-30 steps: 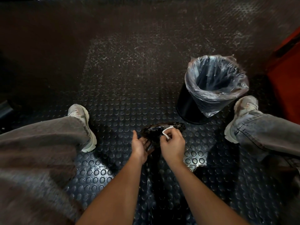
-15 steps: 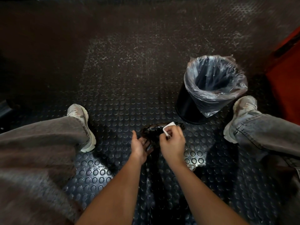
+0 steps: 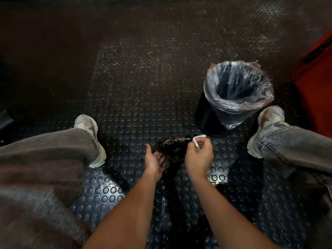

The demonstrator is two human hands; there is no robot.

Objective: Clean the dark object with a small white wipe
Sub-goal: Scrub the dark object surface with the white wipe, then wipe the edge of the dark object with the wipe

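The dark object (image 3: 173,145), glossy and oval, is held low between the person's knees, above the studded floor (image 3: 136,90). The left hand (image 3: 155,161) supports it from beneath at its near left end, palm up, fingers (image 3: 162,158) reaching under the object and partly hidden, so how far they curl I cannot tell. The right hand (image 3: 198,155) sits at the object's right end, its fingers curled and pinching the wipe (image 3: 196,141), which touches the object's far right edge. A black bin (image 3: 206,114) with a clear liner (image 3: 235,110) stands on the floor just beyond the object, to the right. A pale shoe (image 3: 93,139) rests on the floor at left, another shoe (image 3: 265,126) beside the bin at right.
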